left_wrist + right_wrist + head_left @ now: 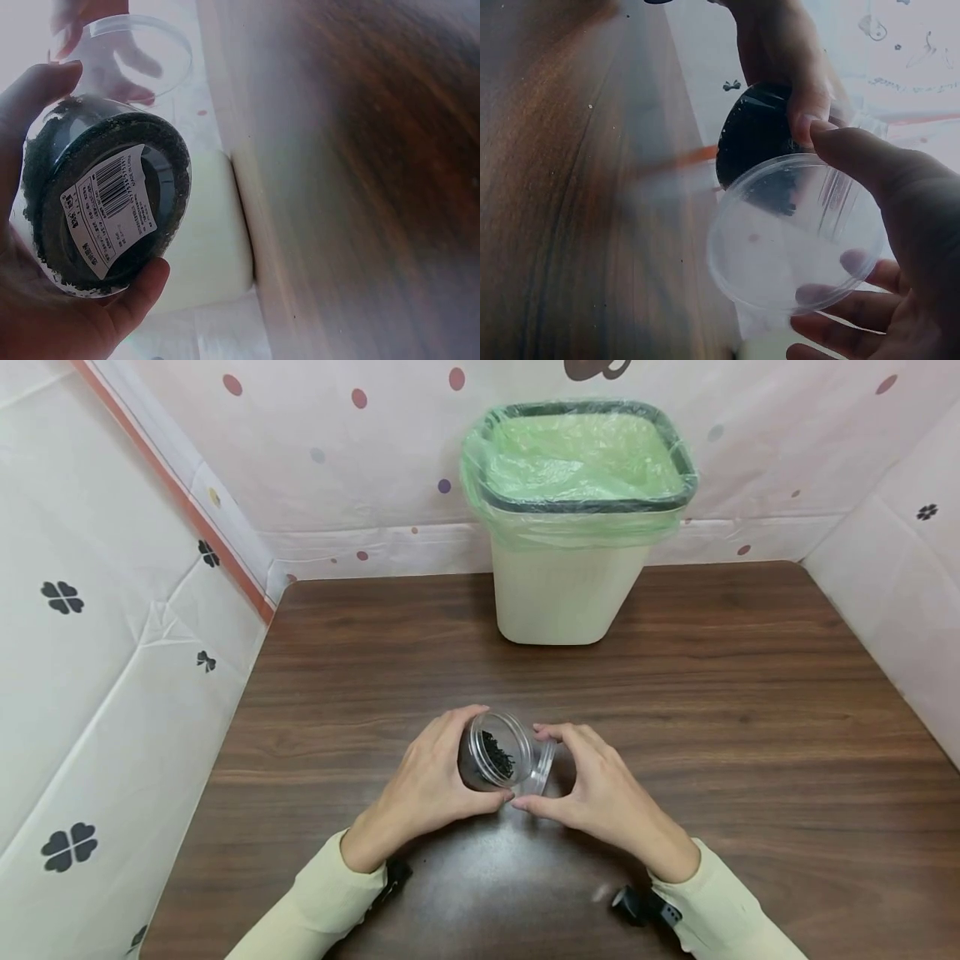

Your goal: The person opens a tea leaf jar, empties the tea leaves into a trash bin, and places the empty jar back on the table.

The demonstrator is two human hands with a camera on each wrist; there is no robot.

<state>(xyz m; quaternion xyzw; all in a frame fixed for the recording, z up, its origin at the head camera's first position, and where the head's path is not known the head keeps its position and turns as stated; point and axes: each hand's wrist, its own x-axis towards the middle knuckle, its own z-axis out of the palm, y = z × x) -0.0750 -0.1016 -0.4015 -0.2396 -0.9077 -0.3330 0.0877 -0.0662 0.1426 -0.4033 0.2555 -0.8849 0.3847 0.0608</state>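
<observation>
My left hand (427, 781) grips a clear jar (475, 760) round its side, thumb nearer me and fingers on the far side. The jar is tilted, its open mouth turned up and to the right. Dark, loose, leaf-like bits (497, 757) lie inside; their kind is unclear. A white barcode label (112, 210) sticks to the jar's bottom in the left wrist view. With thumb and fingers on its rim, my right hand (603, 789) holds a clear round lid (780, 247). The lid stands on edge just right of the jar's mouth, off the jar.
A pale bin (566, 589) with a green bag liner (581, 456) stands at the back of the brown wooden table (360, 668). Patterned white sheets (112, 693) hang behind and at both sides. Dark wrist straps (660, 910) sit at my sleeves.
</observation>
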